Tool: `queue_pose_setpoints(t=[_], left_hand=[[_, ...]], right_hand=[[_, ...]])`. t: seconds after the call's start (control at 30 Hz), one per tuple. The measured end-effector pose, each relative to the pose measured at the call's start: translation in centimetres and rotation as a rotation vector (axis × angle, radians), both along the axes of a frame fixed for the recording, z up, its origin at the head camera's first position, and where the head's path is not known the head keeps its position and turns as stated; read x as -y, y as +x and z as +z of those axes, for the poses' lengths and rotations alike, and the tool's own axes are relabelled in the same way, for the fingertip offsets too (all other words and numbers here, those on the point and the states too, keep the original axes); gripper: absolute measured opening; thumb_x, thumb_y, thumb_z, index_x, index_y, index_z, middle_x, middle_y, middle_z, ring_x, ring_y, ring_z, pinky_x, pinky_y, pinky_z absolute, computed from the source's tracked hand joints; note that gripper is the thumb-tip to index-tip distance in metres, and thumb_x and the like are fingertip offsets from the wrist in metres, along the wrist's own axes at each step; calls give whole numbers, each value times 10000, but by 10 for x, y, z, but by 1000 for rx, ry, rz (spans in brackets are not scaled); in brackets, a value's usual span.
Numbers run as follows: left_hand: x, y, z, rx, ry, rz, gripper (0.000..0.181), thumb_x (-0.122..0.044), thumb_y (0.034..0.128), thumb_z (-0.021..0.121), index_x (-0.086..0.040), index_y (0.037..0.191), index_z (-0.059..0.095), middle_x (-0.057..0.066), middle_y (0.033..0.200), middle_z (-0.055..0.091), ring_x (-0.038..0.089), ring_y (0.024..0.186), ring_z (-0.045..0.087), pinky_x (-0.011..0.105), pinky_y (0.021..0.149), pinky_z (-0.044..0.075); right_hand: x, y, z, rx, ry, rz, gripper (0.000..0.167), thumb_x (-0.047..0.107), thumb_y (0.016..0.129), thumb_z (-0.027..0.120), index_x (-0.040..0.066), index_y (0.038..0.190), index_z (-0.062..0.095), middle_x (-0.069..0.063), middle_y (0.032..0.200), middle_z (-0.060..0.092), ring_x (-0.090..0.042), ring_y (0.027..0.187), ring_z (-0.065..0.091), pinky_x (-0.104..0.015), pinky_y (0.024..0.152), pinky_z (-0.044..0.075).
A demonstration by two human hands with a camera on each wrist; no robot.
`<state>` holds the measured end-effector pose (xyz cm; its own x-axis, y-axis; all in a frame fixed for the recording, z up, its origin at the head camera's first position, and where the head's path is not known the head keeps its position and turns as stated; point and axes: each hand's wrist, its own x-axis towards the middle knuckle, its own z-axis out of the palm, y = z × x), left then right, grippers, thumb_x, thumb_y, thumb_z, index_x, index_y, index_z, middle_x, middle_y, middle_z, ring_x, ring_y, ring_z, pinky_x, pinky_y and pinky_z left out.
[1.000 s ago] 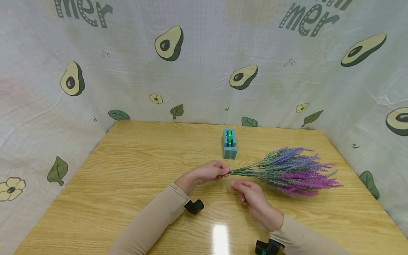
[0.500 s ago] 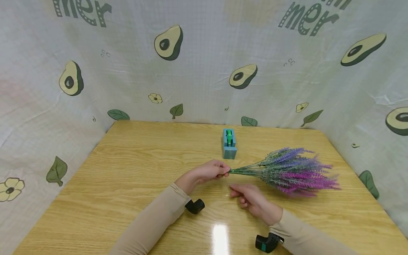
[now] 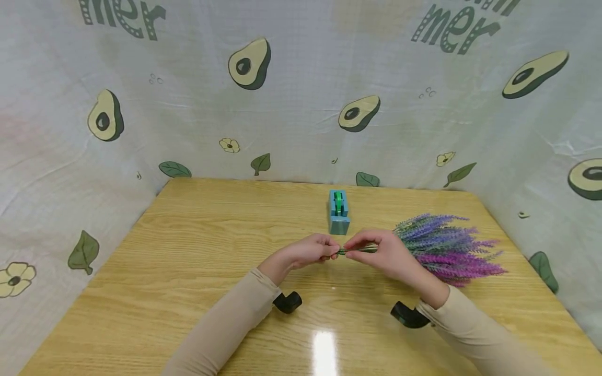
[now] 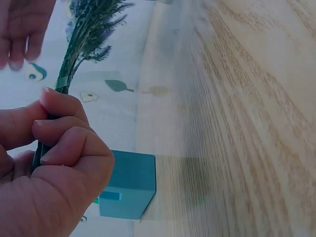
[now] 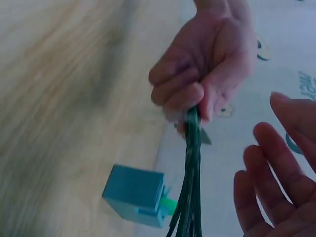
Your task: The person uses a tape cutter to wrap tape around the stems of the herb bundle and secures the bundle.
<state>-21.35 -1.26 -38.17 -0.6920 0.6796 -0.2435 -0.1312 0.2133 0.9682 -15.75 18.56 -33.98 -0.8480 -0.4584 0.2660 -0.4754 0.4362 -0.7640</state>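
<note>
The person's left hand [image 3: 308,251] holds the bunch of flowers [image 3: 444,245] by the low end of its green stems [image 5: 191,173]. The fingers of this hand are curled tightly round the stems, and the thumb presses on them too. The right hand [image 3: 392,256] is very near, in front of a part of the stems, and I do not see that it grips anything. Its thumb and fingers are spread well apart from one another; in the right wrist view a gap appears between them and the stems. In the head view the thumb and forefinger reach close to the left hand, but if a fingertip touches there, I cannot tell.

The bunch stretches over the right part of the wooden table [image 3: 211,219], with violet-blue heads on the far side and magenta ones on the near side. Whether these heads rest on the wood, I cannot tell. Next to the left hand, a paler band [image 4: 63,81] shows on the stems. A blue tape dispenser [image 3: 339,226] with a green wheel [image 3: 338,202] stands behind the hands, apart from both. Beige sleeves [image 3: 226,324] cover the arms, and an avocado-printed cloth [image 3: 301,31] hangs behind.
</note>
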Motion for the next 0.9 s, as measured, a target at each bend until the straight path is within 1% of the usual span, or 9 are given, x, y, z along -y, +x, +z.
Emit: queue_pose_setpoints(t=[0.07, 0.13, 0.23, 0.3, 0.4, 0.5, 0.63, 0.77, 0.9], left_hand=[[0, 0, -1, -1, -1, 0, 176, -91, 1003, 414, 40, 950, 518, 68, 779, 481, 142, 594, 309, 278, 599, 263], [0, 0, -1, -4, -3, -1, 175, -94, 1003, 414, 40, 974, 523, 63, 780, 487, 144, 595, 311, 281, 603, 268], [0, 0, -1, -11, -6, 0, 162, -88, 1003, 413, 23, 974, 528, 63, 785, 496, 146, 602, 322, 283, 608, 272], [1, 0, -2, -19, -8, -1, 157, -78, 1001, 413, 26, 974, 528, 66, 791, 497, 150, 603, 325, 283, 606, 273], [1, 0, -2, -34, -17, 0, 156, -67, 1000, 412, 38, 982, 527, 58, 793, 494, 149, 606, 329, 270, 600, 282], [1, 1, -3, -45, -27, -4, 161, -70, 999, 414, 46, 993, 525, 51, 792, 485, 145, 600, 324, 259, 593, 285], [0, 2, -4, -43, -26, -13, 163, -79, 1002, 412, 37, 977, 525, 55, 771, 466, 139, 577, 305, 253, 576, 273], [-2, 3, -5, -46, -11, -22, 169, -73, 999, 414, 13, 905, 524, 56, 712, 442, 136, 540, 266, 244, 546, 252], [-3, 2, -8, -51, 20, 3, 127, -62, 994, 426, -21, 875, 447, 70, 736, 495, 136, 552, 275, 239, 548, 250]], right_hand=[[-4, -10, 2, -82, 87, -1, 146, 100, 801, 739, 91, 944, 715, 16, 911, 662, -211, 863, 617, -430, 715, 516], [-6, -18, 0, -122, 158, 8, 184, 99, 780, 757, 89, 957, 710, -16, 931, 659, -247, 883, 609, -452, 725, 508], [-9, -27, -8, -107, 230, 40, 227, 126, 784, 759, 67, 995, 699, -62, 962, 660, -250, 875, 609, -429, 734, 507], [-9, -31, -13, -75, 258, 60, 231, 145, 791, 756, 80, 1006, 700, -51, 960, 665, -211, 854, 618, -384, 737, 514], [-8, -34, -20, -31, 272, 79, 208, 151, 808, 741, 103, 1007, 706, 6, 929, 672, -143, 810, 622, -311, 694, 518], [-7, -32, -24, -25, 264, 65, 178, 157, 813, 737, 123, 987, 717, 43, 888, 676, -95, 768, 613, -275, 643, 506], [-4, -29, -29, -78, 259, 35, 150, 184, 814, 739, 126, 951, 727, 47, 859, 682, -64, 727, 602, -257, 602, 495], [-3, -27, -32, -153, 260, 29, 127, 169, 807, 745, 127, 926, 735, 52, 848, 678, -72, 733, 606, -259, 610, 497], [-4, -26, -35, -206, 263, 34, 112, 145, 804, 746, 128, 915, 735, 55, 838, 666, -71, 718, 597, -254, 596, 487]])
